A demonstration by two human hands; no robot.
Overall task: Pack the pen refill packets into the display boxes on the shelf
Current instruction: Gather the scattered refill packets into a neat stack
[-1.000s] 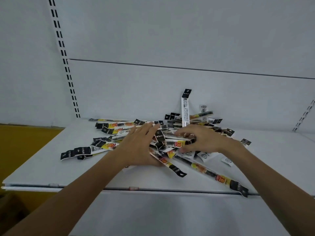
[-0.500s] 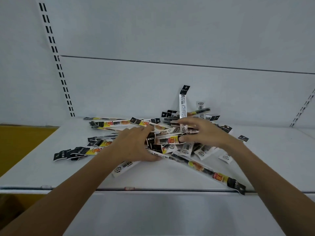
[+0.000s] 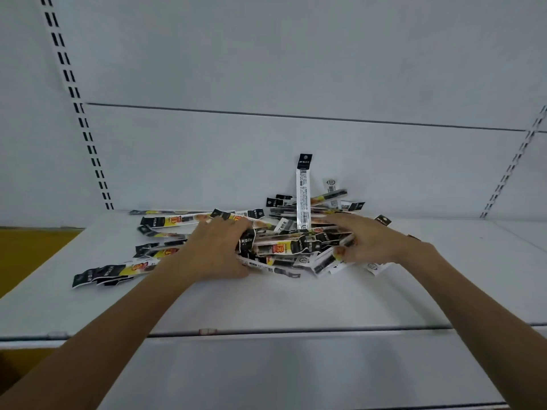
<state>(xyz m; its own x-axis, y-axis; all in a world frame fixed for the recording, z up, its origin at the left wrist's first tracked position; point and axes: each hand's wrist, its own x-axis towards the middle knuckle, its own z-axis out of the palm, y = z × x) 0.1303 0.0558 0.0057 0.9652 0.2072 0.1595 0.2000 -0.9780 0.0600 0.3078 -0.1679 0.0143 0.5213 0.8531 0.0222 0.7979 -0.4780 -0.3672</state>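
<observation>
Left hand [image 3: 219, 250], right hand [image 3: 367, 241] grip packets [image 3: 284, 247].

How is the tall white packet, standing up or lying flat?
Standing up: the white refill packet rises nearly vertical above the pile, black tab topmost.

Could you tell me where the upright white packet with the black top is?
Head view, right of centre: the upright packet rises from the pile, before the white back panel.

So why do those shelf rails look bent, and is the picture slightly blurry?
In the head view the wide-angle lens bows the slotted rail and shelf edge; light is flat, with faint shadows by the left hand and right hand; print on the refill packets is soft.
</observation>
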